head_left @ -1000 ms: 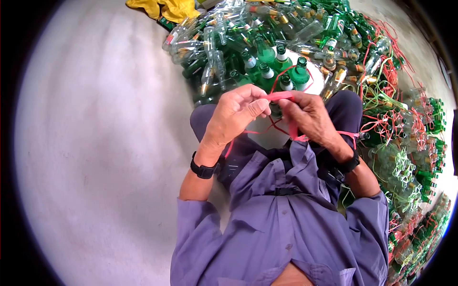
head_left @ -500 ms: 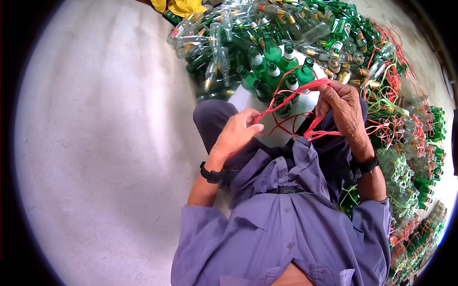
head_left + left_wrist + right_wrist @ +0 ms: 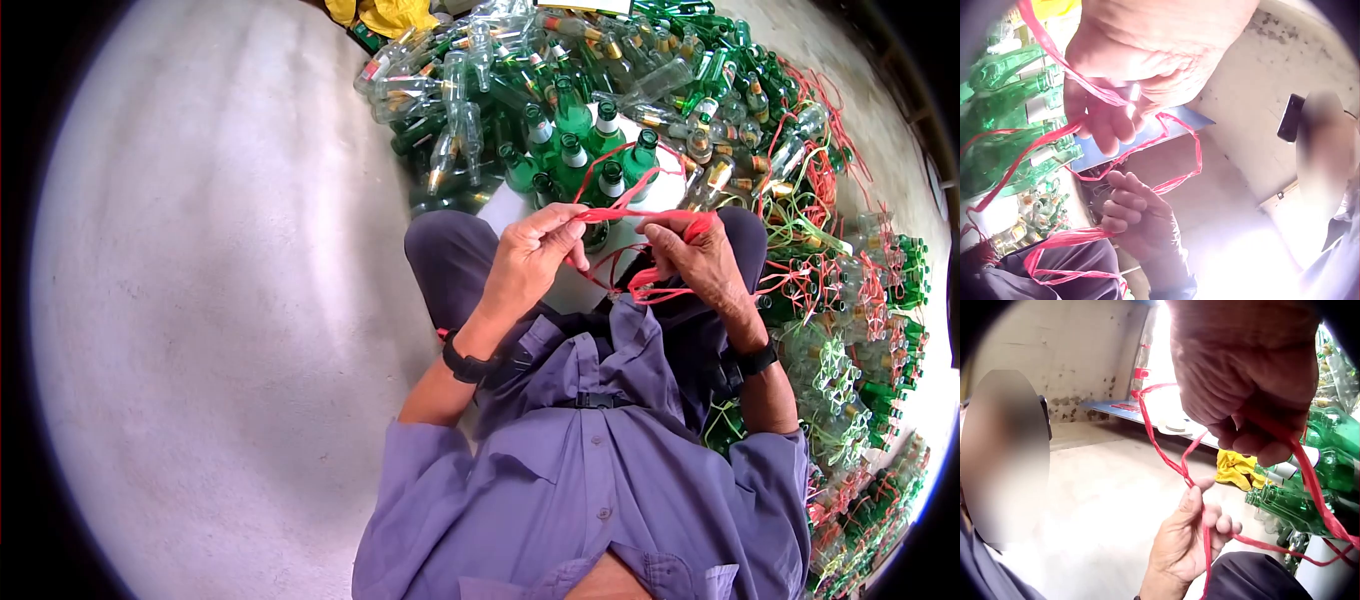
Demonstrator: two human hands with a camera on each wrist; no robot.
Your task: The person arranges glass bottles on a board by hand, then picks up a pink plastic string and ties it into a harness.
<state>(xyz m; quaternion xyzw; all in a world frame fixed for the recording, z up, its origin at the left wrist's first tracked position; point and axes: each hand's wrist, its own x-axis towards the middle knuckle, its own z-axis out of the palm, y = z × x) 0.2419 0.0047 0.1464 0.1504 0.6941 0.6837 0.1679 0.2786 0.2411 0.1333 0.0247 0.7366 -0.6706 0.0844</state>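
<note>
Red plastic string [image 3: 645,213] runs between my two hands in front of a group of green bottles [image 3: 574,118] standing upright on a white surface [image 3: 500,208]. My left hand [image 3: 530,262] pinches the string between thumb and fingers; in the right wrist view a twisted crossing of strands [image 3: 1186,475] rises just above its fingertips. Several strands pass through my right hand [image 3: 705,262], whose curled fingers grip them. Below it hang loose loops. One strand circles the bottle necks, and in the left wrist view a loop [image 3: 1197,150] hangs between the hands.
Loose clear and green bottles [image 3: 640,70] lie heaped behind the upright group. Bundles tied with red and green string [image 3: 840,370] line the right side. A yellow bag [image 3: 395,15] lies at the far left of the heap. Bent knees [image 3: 445,250] flank the bottles.
My hands first drew apart, the right rising and spreading the string into a wide loop. Now the right hand has come down and the left has moved up and right, bringing them closer.
</note>
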